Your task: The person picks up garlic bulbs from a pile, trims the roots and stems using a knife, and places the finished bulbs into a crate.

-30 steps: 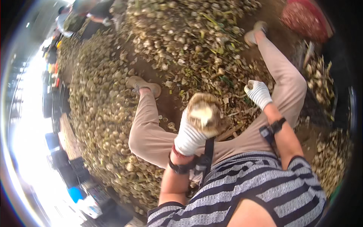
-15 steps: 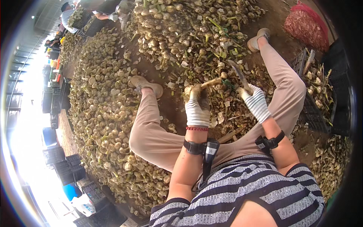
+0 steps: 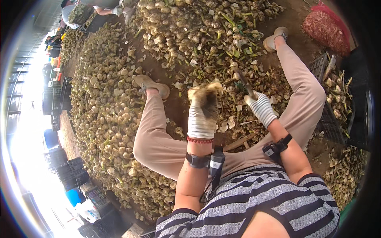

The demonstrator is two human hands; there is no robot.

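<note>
Garlic heap behind — left hand grips rooty bulb.

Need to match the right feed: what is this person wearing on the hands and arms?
Both hands, left hand and right hand, wear white knit gloves with grey ribbing. Each wrist carries a black strap with a small device; the left also has a red bead bracelet. Short striped sleeves, forearms bare.

Large heaps of garlic bulbs fill the left and top of the frame. Red mesh sack at upper right; dark plastic crates at lower left; blue container nearby.
</note>
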